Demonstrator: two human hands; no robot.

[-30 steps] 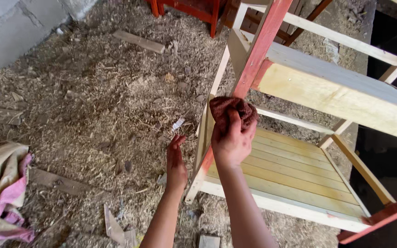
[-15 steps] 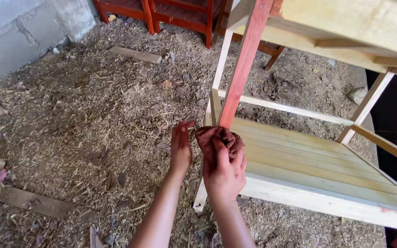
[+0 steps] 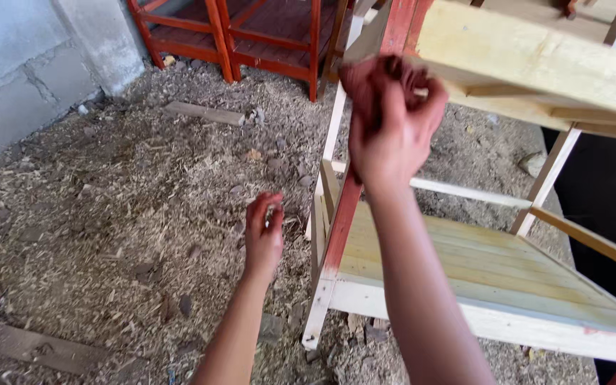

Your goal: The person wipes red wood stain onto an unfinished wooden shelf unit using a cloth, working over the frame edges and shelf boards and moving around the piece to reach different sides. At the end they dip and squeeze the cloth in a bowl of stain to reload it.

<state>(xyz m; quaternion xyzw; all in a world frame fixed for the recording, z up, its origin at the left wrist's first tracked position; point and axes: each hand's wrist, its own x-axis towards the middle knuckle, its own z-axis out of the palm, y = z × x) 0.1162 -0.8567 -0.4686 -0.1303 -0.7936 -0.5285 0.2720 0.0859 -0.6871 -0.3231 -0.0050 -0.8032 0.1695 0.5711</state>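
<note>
- Raised high, the right hand [image 3: 392,128] is bunched tight around a dark red-brown rag [image 3: 365,82], fingers curled over it, pressed at the top of the shelf's front post.
- Left hand [image 3: 264,232] hangs low and to the left of the right arm, fingers loosely together with nothing held, just beside the lower part of the same post.
- Wooden shelf unit [image 3: 507,285] — the largest thing near the hands: pale unfinished slats on the lower tier below and to the right of the right hand, and a pale upper board [image 3: 536,64] just to the right of it.
- Front post [image 3: 342,228] running down from the rag is stained red over most of its height; its foot is bare and whitish. Judging from this, the colouring has barely begun — one post mostly done, while the rails, slats and other legs remain pale.
- Red shelf frames [image 3: 265,36] stand beyond the hands, up and to the left, fully coloured.
- Concrete block wall [image 3: 16,78] lies far left of the left hand.
- Sawdust and shavings floor [image 3: 122,214] spreads under and left of the left hand, with wood offcuts on it.
- No tin, pot or other container of stain shows anywhere; the shelf tiers hold nothing visible.
</note>
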